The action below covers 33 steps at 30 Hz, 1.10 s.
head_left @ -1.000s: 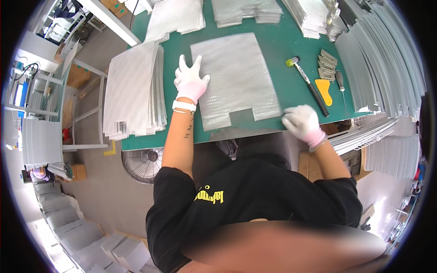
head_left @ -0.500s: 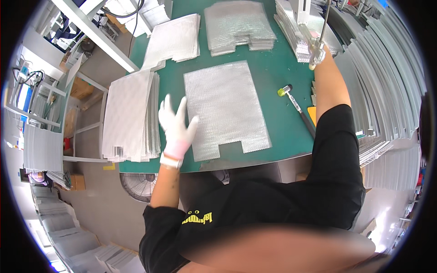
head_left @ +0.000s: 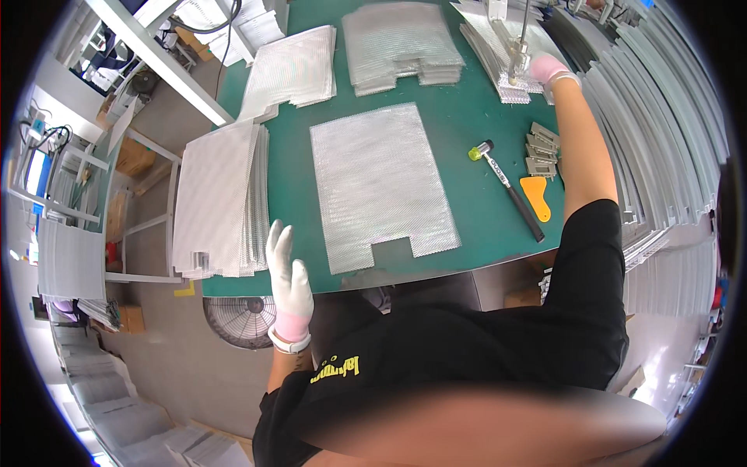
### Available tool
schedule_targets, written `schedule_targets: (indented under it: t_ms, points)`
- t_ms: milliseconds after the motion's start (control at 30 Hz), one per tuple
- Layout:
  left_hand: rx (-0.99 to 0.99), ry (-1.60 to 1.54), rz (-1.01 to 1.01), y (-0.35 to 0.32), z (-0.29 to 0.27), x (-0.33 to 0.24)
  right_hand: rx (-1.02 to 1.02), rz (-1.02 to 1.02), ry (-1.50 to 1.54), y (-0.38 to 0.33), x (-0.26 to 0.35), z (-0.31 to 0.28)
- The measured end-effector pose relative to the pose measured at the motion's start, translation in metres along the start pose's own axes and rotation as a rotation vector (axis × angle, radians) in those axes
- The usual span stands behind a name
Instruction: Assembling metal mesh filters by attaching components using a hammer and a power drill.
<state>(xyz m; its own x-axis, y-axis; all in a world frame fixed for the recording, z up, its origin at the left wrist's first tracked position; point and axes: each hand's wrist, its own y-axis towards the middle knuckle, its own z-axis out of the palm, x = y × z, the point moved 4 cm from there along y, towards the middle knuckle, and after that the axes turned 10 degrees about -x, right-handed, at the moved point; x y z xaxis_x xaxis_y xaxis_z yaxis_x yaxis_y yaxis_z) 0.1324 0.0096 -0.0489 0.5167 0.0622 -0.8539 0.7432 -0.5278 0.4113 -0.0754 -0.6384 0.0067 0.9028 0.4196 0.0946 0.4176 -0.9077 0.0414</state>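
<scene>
My left hand [head_left: 290, 288], in a white glove with a pink cuff, is raised at the table's near edge. Its fingers stretch out and hold nothing. Just to its right, a silvery textured sheet [head_left: 381, 183] with a notch in its near edge lies flat on the green table. My right hand [head_left: 548, 71], gloved too, reaches to a stack of silvery sheets [head_left: 498, 66] at the far right. Its fingers are too unclear to read. Close beside it hangs a metal fitting [head_left: 517, 66] on a rod, partly covering the stack.
A mallet [head_left: 506, 187], an orange scraper [head_left: 535, 197] and several metal pieces [head_left: 541, 149] lie at the right. Sheet stacks stand at left [head_left: 214, 198], far left [head_left: 292, 66] and far middle [head_left: 401, 43]. A floor fan [head_left: 240, 319] sits below the table edge.
My left hand has drawn back toward me, away from the sheet. My right forearm has shifted right, uncovering the scraper and metal pieces, and the gloved hand shows beside the fitting.
</scene>
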Motion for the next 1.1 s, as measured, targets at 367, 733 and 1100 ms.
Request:
schedule_targets:
  t_ms: [367,733,1100]
  points:
    - [0.315,-0.569,-0.287,0.0,0.028,-0.01,-0.585,-0.514,0.615,-0.202,0.122,-0.083]
    - [-0.255,-0.713,-0.316,0.027,0.083,-0.037,-0.469,-0.626,0.628,-0.399,0.18,-0.012]
    - [-0.067,-0.189,-0.255,0.024,0.055,-0.011,-0.242,-0.272,0.847,-0.368,0.158,0.033]
